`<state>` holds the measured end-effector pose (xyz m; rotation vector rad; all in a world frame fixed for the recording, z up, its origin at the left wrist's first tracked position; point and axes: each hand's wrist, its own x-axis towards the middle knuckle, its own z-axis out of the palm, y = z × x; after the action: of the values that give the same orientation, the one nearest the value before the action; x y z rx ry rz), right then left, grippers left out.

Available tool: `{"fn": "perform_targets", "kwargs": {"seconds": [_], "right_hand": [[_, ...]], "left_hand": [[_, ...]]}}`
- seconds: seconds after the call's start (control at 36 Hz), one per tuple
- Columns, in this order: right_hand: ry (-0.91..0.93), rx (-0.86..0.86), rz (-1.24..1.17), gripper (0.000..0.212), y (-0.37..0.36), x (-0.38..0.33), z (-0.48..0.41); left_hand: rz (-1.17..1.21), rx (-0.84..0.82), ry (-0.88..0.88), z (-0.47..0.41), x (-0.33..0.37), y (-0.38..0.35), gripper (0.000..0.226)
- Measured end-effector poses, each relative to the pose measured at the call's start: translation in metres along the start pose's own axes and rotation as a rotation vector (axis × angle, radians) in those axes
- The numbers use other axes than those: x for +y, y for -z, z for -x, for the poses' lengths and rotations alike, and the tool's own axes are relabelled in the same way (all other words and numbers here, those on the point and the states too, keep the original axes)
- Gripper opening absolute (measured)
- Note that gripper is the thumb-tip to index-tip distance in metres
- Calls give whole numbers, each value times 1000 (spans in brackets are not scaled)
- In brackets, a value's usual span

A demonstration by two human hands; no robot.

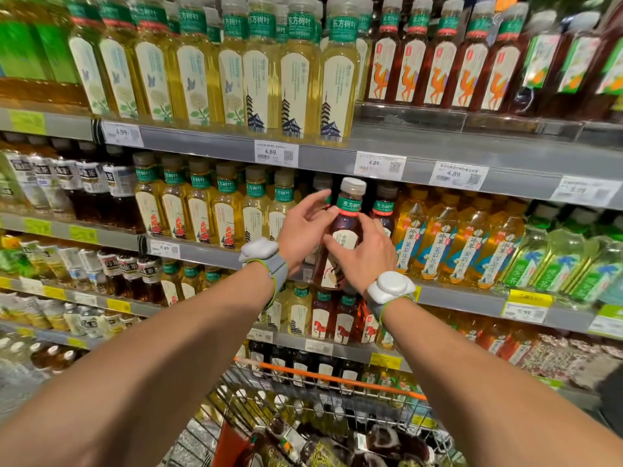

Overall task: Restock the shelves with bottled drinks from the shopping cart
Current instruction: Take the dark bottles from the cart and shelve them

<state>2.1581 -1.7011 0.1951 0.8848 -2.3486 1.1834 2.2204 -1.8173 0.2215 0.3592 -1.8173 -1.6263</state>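
Bottle of dark tea, white cap, up in front of the shelf, leaning slightly, base low at the shelf's front rail. My right hand grasps its body, fingers curled across the label. My left hand is loose, fingers spread, thumb touching the green neck band. Cart well below the shelf, bottles lying in it.
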Motion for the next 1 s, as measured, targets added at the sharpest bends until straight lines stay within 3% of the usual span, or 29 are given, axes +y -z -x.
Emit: {"fn": "perform_targets", "kwargs": {"seconds": [0.11, 0.19, 0.31, 0.56, 1.0], "right_hand": [[-41, 62, -35, 71, 0, 7, -1], [-42, 71, -29, 72, 1, 10, -4], [-36, 59, -33, 71, 0, 9, -7], [-19, 78, -25, 66, -9, 9, -7], [17, 100, -50, 64, -37, 15, -8]], "left_hand": [[-451, 154, -45, -10, -8, 4, 55], [-866, 4, -50, -15, -19, 12, 73], [-1103, -146, 6, -19, -21, 12, 82], [-1256, -144, -13, -21, -28, 11, 78], [-1287, -159, -3, -23, -29, 11, 78]]}}
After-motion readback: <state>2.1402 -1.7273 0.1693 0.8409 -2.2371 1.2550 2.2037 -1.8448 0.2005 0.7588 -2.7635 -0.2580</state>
